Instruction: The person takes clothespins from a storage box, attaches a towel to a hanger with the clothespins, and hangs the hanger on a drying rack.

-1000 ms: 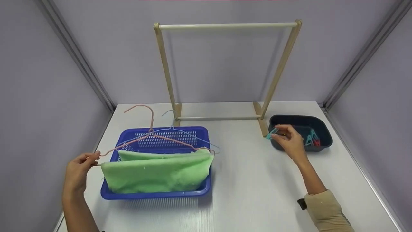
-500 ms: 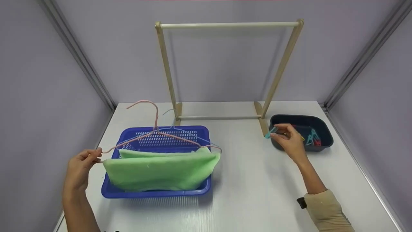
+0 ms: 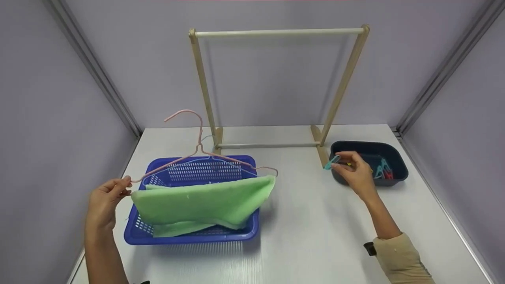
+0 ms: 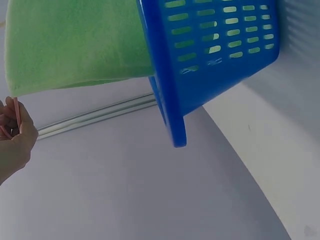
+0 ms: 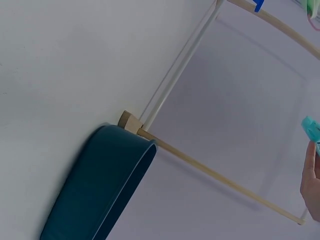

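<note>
My left hand (image 3: 105,201) pinches the left end of a pink hanger (image 3: 232,159). A folded light green towel (image 3: 201,201) hangs over the hanger's lower bar, above the blue basket (image 3: 189,239); its bottom overlaps the basket in the head view. In the left wrist view the towel (image 4: 75,45) hangs beside my fingertips. Between thumb and fingers of my right hand (image 3: 357,175) is a teal clothespin (image 3: 332,162), held over the left side of the dark bin (image 3: 403,173). Only part of that hand (image 5: 312,187) shows in the right wrist view.
More green cloth (image 3: 181,228) and a light blue hanger (image 3: 236,166) lie at the basket. Behind stands a wooden rack (image 3: 342,92) with a white top rail (image 3: 276,32). Teal and red clothespins (image 3: 383,170) sit inside the bin. Walls enclose the table.
My left hand has raised the pink hanger and towel up and to the right, uncovering more of the basket's front and the cloth in it. The right hand stays nearly still.
</note>
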